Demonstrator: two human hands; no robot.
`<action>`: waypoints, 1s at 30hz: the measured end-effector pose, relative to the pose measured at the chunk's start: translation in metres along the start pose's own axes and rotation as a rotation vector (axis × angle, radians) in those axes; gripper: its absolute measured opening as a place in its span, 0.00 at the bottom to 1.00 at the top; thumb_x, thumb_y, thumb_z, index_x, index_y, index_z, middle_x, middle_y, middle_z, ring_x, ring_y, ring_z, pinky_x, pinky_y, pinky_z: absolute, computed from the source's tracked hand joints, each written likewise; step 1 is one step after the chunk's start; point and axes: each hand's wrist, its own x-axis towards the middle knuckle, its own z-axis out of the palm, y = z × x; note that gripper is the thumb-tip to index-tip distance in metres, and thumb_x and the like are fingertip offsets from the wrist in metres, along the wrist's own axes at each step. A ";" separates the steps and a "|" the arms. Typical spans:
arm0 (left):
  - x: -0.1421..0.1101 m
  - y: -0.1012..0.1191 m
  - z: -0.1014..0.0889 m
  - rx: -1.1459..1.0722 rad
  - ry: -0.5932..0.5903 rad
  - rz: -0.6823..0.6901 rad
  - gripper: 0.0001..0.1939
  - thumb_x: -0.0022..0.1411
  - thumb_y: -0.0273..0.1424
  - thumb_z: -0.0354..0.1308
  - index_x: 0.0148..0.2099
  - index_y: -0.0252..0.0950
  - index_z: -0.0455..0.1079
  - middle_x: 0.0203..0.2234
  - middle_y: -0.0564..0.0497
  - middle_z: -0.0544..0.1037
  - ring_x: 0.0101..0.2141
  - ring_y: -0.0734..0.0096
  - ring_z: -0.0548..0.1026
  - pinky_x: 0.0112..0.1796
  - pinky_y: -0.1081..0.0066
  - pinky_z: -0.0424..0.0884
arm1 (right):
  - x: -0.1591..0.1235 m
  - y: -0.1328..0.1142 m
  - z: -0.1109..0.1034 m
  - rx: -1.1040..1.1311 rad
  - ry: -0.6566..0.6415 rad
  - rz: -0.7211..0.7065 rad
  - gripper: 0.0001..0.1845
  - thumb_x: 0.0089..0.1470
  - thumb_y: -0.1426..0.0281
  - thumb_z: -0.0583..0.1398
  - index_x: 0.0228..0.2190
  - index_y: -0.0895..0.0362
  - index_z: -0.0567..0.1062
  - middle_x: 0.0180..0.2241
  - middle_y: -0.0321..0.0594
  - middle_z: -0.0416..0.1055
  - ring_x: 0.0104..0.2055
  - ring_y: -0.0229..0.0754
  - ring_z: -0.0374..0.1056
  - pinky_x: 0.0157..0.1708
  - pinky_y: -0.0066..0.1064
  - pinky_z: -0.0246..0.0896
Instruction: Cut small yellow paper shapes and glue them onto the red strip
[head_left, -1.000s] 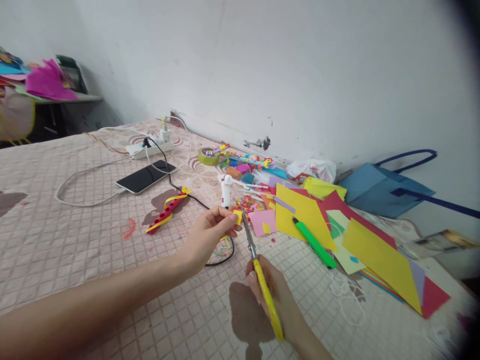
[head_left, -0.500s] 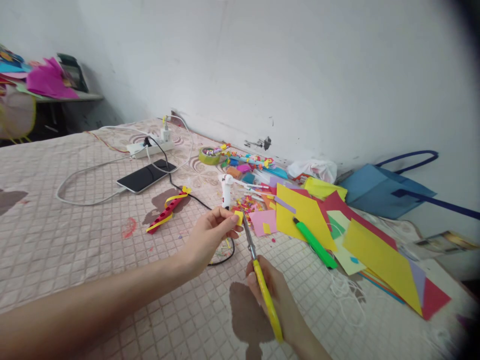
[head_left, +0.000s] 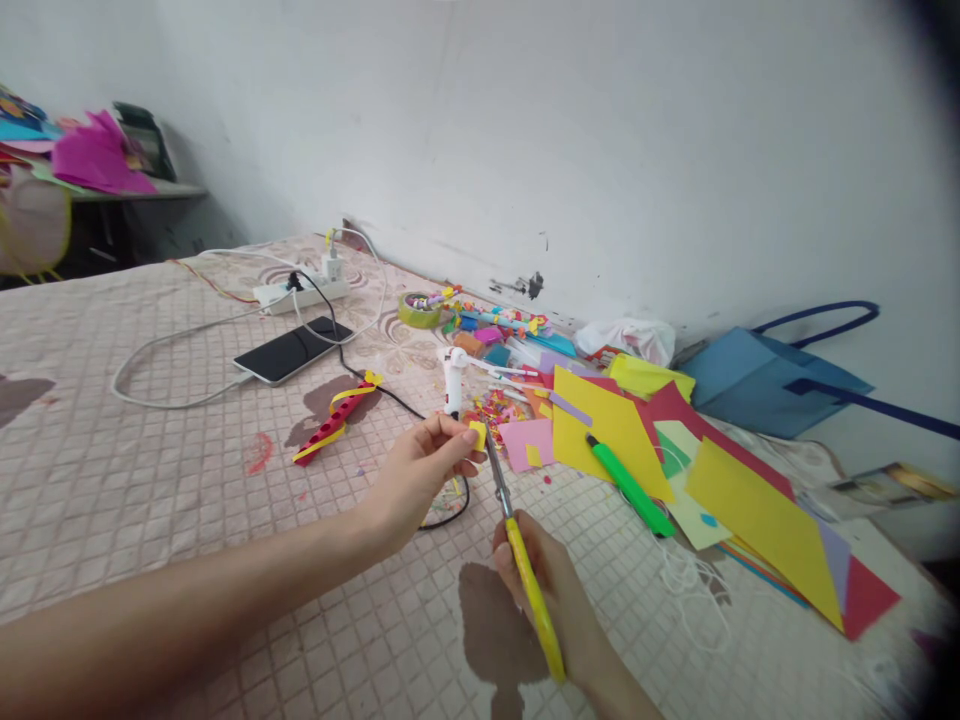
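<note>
Between thumb and fingers, my left hand (head_left: 427,465) pinches a small yellow paper piece (head_left: 478,434). My right hand (head_left: 551,580) grips a pair of scissors (head_left: 534,600) with yellow handles. Their metal blades point away from me, with the tips right beside the yellow piece; whether they touch it I cannot tell. Just beyond my left fingers stands a white glue gun (head_left: 452,380). Small red and yellow paper scraps (head_left: 499,408) lie near it. A red dotted strip with yellow ribbon (head_left: 334,430) rests to the left of my left hand.
Coloured paper sheets (head_left: 765,520) spread over the right side, with a green cutter (head_left: 630,485) among them. A blue bag (head_left: 765,380) leans at the wall. A phone (head_left: 292,350) is cabled near a power strip (head_left: 300,296). A tape roll (head_left: 418,312) lies at the back.
</note>
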 end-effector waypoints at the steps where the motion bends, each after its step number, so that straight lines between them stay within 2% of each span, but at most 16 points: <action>1: 0.000 0.000 0.000 0.000 0.002 -0.003 0.08 0.56 0.33 0.59 0.30 0.33 0.66 0.27 0.52 0.72 0.28 0.78 0.69 0.31 0.76 0.66 | 0.000 0.000 0.000 -0.004 0.001 0.001 0.13 0.54 0.60 0.52 0.25 0.56 0.61 0.21 0.31 0.56 0.23 0.35 0.53 0.21 0.25 0.49; 10: 0.001 -0.001 -0.001 0.003 0.002 0.006 0.08 0.56 0.33 0.59 0.31 0.34 0.66 0.27 0.52 0.72 0.29 0.78 0.69 0.32 0.76 0.66 | -0.001 -0.003 -0.001 -0.007 -0.001 0.018 0.15 0.54 0.57 0.51 0.25 0.56 0.61 0.20 0.30 0.54 0.22 0.34 0.51 0.21 0.25 0.47; 18: 0.001 0.001 0.000 -0.010 0.013 -0.006 0.08 0.55 0.33 0.60 0.30 0.34 0.67 0.27 0.53 0.71 0.27 0.80 0.68 0.31 0.77 0.66 | -0.001 -0.007 -0.001 0.066 0.014 0.011 0.14 0.52 0.59 0.53 0.24 0.56 0.61 0.21 0.30 0.54 0.22 0.34 0.52 0.21 0.25 0.49; 30: 0.003 0.002 0.000 -0.031 0.030 0.009 0.08 0.54 0.33 0.61 0.29 0.34 0.68 0.25 0.53 0.73 0.27 0.78 0.70 0.32 0.75 0.66 | -0.001 -0.008 -0.001 0.036 0.015 0.038 0.15 0.52 0.58 0.53 0.23 0.55 0.60 0.20 0.30 0.54 0.22 0.34 0.52 0.21 0.25 0.49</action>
